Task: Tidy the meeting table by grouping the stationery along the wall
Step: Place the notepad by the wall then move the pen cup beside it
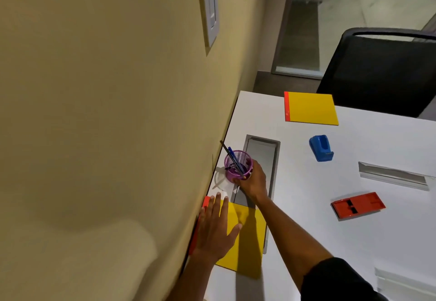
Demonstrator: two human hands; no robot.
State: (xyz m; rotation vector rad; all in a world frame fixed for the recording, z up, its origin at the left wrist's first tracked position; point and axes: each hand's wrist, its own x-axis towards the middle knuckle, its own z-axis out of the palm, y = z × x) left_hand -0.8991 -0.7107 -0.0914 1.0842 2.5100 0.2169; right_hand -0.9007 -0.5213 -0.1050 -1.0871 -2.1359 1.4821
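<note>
Pen cup (237,166): purple mesh, upright beside the wall, on the desk (354,241); its pens lean far-left.
Right hand (252,181): fingers curled round the cup's near-right side.
Left hand (215,227): flat, fingers straight, pressing the near yellow pad (247,237).
Near pad: long axis along the wall; red binding edge mostly hidden by the hand.
Far pad (311,108): yellow, red edge left.
Blue holder (320,148), red case (357,204): well right of the cup.
</note>
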